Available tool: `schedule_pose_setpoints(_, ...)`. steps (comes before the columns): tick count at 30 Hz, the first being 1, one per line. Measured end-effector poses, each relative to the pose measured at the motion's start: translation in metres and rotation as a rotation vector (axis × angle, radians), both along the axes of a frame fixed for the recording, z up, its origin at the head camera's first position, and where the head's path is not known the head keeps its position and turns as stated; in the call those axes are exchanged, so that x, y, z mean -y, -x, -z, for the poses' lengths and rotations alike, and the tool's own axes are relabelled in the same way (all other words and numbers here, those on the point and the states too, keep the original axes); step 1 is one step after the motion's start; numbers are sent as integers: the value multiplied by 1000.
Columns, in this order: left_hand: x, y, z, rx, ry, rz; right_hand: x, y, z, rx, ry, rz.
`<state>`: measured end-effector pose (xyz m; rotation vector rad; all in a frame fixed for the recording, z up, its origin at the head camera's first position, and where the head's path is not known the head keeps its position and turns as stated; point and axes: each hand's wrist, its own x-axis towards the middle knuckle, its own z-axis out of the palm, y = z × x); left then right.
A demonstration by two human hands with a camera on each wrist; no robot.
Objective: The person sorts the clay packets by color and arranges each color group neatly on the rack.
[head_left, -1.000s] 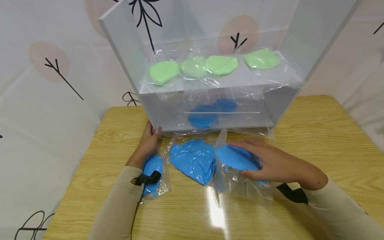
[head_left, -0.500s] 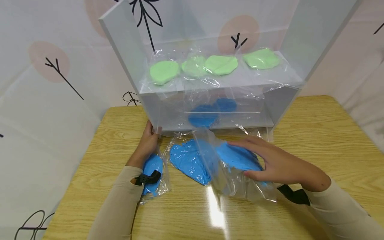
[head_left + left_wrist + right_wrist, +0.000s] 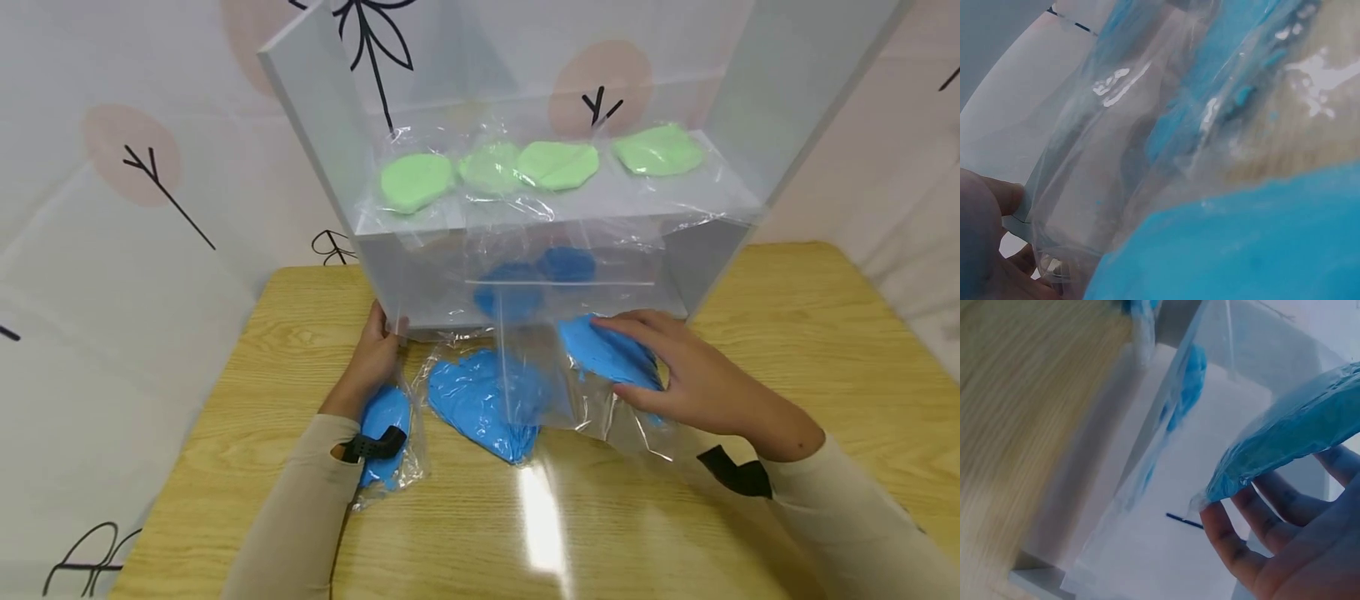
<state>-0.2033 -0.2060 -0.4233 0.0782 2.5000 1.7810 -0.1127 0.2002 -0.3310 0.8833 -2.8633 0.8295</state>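
My right hand point(image 3: 701, 383) holds a clear bag with flat blue clay point(image 3: 611, 350) in it, raised before the lower level of a white shelf unit point(image 3: 311, 117). The right wrist view shows the fingers point(image 3: 1229, 544) under the blue slab point(image 3: 1291, 434), and the bag's loose end hangs to the left. With my left hand point(image 3: 372, 358) I pinch the lower left side panel of the shelf; the thumb point(image 3: 1000, 194) is on its edge in the left wrist view. A bag of blue clay point(image 3: 468, 400) lies between my hands. Another blue bag point(image 3: 386, 425) lies beside my left wrist.
Several bagged light green slabs point(image 3: 558, 164) lie on the upper shelf, their clear plastic drooping over its front. Behind that plastic, blue pieces point(image 3: 567, 264) sit on the lower level. The wooden table point(image 3: 450, 533) meets a patterned backdrop point(image 3: 165, 333).
My right hand has lifted the blue clay bag up and forward, toward the lower shelf. Its loose plastic end has swung left over the middle bag. My left hand stays on the panel.
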Motion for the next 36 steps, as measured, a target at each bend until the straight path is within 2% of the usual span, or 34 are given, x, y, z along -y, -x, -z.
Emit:
schedule_pose_setpoints(8,0,0,1,-12,10,4,0,23,-10,21,-69,86)
schedule_pose_setpoints(11,0,-1,0,-28,10,7,0,35,-11,-37,-94,69)
schedule_pose_setpoints(14,-1,-1,-1,-35,16,9,1,47,-11,-85,-68,33)
schedule_pose_setpoints(19,0,-1,-2,-14,14,8,4,60,-10,-93,-58,25)
schedule_pose_setpoints(20,-1,-3,-5,-5,14,9,4,62,-9,-98,-64,30)
schedule_pose_setpoints(26,-1,-2,-2,-30,17,6,3,72,-11,-89,-112,66)
schedule_pose_setpoints(27,0,0,3,-40,15,3,3,73,-12,-85,-122,70)
schedule_pose_setpoints(30,0,0,2,-39,6,2,1,78,-12,-81,-145,76)
schedule_pose_setpoints(36,0,0,1,-34,-4,8,0,91,-14,-5,-131,81)
